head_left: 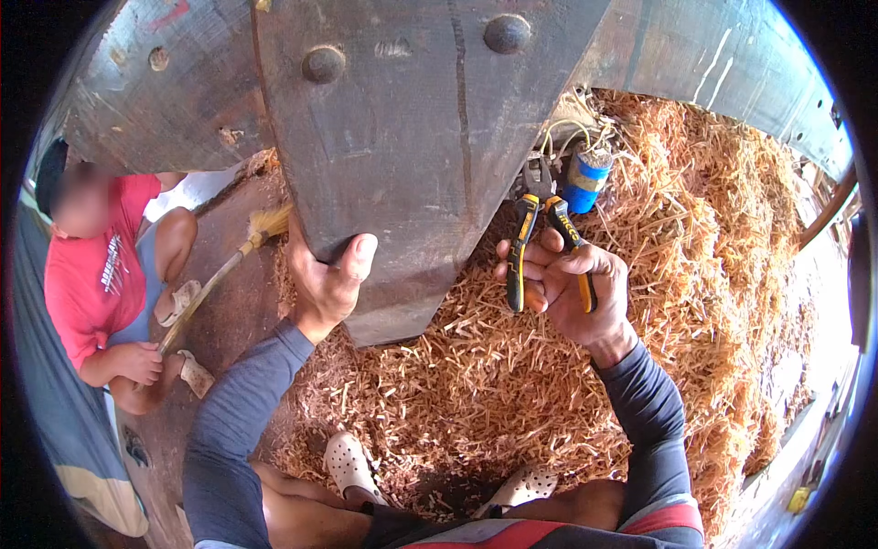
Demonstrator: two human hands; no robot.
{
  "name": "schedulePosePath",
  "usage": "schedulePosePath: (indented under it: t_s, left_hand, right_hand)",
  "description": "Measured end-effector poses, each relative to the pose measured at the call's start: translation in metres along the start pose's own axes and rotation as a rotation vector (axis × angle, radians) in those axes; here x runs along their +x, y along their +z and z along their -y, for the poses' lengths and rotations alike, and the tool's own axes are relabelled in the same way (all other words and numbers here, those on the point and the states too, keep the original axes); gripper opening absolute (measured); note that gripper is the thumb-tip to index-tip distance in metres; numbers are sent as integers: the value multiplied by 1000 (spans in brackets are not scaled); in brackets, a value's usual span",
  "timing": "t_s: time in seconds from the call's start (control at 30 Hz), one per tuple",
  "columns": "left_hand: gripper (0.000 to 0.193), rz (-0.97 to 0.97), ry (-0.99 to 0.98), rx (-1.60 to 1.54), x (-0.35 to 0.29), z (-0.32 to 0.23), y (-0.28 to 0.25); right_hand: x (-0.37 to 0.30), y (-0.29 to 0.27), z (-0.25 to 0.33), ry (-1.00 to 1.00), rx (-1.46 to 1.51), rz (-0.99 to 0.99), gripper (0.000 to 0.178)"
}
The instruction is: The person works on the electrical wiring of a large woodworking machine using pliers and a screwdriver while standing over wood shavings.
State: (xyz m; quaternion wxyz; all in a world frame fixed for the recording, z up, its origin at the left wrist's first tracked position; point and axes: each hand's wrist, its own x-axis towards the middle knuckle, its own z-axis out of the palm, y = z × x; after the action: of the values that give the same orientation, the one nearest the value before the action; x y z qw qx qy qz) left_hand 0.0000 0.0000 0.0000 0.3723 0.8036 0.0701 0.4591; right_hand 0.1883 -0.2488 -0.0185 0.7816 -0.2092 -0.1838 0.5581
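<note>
A broad, dark grey wooden board (393, 146) with two round bolt heads tapers toward me and ends in a blunt tip. My left hand (325, 279) is closed on its lower left edge, thumb over the face and the other fingers hidden behind. To the right of the tip, my right hand (585, 284) holds pliers (521, 252) with black and yellow handles spread apart, jaws pointing away from me. Just beyond the jaws is a blue cylindrical container (585, 178) with a tan band, with pale wires or cords (572, 123) beside it. What the jaws touch, if anything, is unclear.
Wood shavings (713, 302) cover the ground under and right of the board. Curved timbers (165, 87) extend to both sides. At left a seated person in a red shirt (105, 265) holds a broom (219, 265). My feet in pale clogs (347, 462) stand below.
</note>
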Motion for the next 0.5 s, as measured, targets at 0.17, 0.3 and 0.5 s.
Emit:
schedulePosePath:
  t_s: [0.17, 0.3, 0.5]
  left_hand:
    - [67, -5, 9, -3, 0, 0, 0]
    - [66, -24, 23, -68, 3, -9, 4]
    - [64, -11, -8, -80, -1, -7, 3]
  right_hand:
    - [-1, 4, 0, -12, 86, 4, 13]
    - [-1, 3, -4, -27, 3, -44, 15]
    - [-1, -7, -9, -33, -22, -24, 21]
